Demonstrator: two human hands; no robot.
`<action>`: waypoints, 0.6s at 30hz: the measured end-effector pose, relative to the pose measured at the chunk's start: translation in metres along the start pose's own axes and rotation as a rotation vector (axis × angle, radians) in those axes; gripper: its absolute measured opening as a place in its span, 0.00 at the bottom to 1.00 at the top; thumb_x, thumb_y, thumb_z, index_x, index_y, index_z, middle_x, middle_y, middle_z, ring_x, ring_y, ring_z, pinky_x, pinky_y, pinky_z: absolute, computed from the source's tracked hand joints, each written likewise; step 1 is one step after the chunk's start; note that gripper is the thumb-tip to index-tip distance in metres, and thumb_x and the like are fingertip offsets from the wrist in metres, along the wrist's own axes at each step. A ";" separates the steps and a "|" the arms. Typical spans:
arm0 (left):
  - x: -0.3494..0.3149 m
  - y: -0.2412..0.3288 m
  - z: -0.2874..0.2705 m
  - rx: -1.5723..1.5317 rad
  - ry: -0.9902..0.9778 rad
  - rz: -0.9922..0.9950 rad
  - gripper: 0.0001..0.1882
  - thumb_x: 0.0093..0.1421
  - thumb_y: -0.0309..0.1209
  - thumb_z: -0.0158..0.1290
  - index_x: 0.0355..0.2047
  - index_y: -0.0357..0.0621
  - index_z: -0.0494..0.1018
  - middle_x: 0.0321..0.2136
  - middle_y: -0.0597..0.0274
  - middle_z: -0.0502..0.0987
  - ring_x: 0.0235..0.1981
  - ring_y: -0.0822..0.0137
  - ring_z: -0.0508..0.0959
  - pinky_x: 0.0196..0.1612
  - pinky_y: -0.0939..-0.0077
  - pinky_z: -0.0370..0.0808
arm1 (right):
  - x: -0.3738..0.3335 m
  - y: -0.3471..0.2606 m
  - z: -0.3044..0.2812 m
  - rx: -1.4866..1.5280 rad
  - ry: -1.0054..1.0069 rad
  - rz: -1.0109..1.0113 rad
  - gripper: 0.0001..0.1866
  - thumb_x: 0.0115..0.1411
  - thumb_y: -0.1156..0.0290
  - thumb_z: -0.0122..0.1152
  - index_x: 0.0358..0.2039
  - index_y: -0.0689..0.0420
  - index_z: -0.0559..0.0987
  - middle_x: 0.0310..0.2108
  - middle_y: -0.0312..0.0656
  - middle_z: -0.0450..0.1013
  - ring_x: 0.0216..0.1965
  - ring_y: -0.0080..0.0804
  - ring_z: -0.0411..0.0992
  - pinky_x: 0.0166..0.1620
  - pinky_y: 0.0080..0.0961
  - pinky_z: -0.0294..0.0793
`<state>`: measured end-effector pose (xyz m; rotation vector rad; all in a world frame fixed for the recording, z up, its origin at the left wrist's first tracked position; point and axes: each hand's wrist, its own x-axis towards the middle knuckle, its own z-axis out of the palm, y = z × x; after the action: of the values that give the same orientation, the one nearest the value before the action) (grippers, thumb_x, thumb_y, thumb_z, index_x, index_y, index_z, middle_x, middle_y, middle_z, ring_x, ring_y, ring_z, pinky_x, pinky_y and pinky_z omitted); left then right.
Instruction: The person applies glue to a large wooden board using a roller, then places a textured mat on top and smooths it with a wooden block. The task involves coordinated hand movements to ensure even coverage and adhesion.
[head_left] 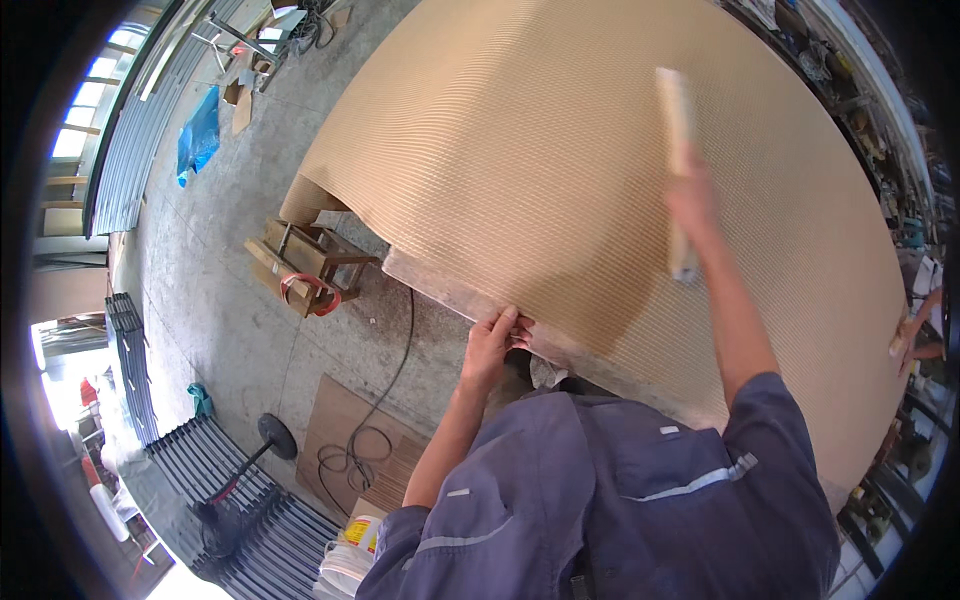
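Note:
A large tan sheet [560,150] with a fine ribbed texture lies across a wide work surface in front of me. Its near left corner curls down over the side. At the near edge, my left hand [490,345] pinches the sheet's rim, where a brownish board edge [440,285] shows beneath. My right hand [692,200] grips the middle of a long pale bar [675,115], perhaps a brush, over the right part of the sheet. Motion blurs both hand and bar, so its exact kind and whether it touches the sheet cannot be told.
A wooden stool [320,265] with a red coil stands left of the sheet. A black cable [400,370] winds over the concrete floor to a brown panel [340,430]. Stacked dark slats [270,520] lie lower left. Another person's hand [905,340] is at the right edge.

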<state>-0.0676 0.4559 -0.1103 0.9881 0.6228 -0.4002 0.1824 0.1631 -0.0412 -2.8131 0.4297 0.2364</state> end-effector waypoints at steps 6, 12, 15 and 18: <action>0.013 0.070 -0.053 0.284 0.386 0.354 0.14 0.67 0.35 0.50 0.43 0.34 0.72 0.32 0.57 0.78 0.30 0.69 0.77 0.35 0.75 0.75 | -0.115 -0.181 0.066 0.165 -0.191 -0.756 0.36 0.57 0.76 0.56 0.66 0.53 0.58 0.38 0.50 0.71 0.25 0.37 0.74 0.20 0.30 0.75; 0.025 0.139 -0.045 0.907 0.435 0.909 0.11 0.59 0.25 0.55 0.43 0.38 0.72 0.35 0.54 0.76 0.39 0.56 0.75 0.45 0.64 0.72 | -0.119 -0.169 0.069 0.080 -0.147 -0.997 0.30 0.57 0.73 0.54 0.62 0.48 0.66 0.37 0.49 0.69 0.27 0.41 0.74 0.27 0.36 0.77; 0.061 0.164 -0.010 1.081 0.200 1.062 0.18 0.53 0.21 0.57 0.46 0.40 0.73 0.46 0.51 0.73 0.52 0.47 0.69 0.57 0.55 0.66 | -0.089 -0.157 0.063 0.050 -0.161 -0.934 0.27 0.60 0.73 0.51 0.62 0.47 0.68 0.40 0.51 0.70 0.29 0.40 0.74 0.28 0.35 0.77; 0.102 0.171 0.012 1.302 0.213 1.038 0.20 0.56 0.27 0.56 0.50 0.42 0.72 0.54 0.50 0.69 0.61 0.45 0.62 0.63 0.51 0.59 | -0.028 -0.169 0.038 -0.080 -0.241 -0.790 0.27 0.62 0.72 0.49 0.64 0.46 0.67 0.43 0.52 0.72 0.28 0.38 0.75 0.29 0.34 0.78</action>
<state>0.1120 0.5273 -0.0616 2.4308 -0.1289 0.3258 0.2047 0.3366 -0.0284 -2.7298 -0.7435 0.4048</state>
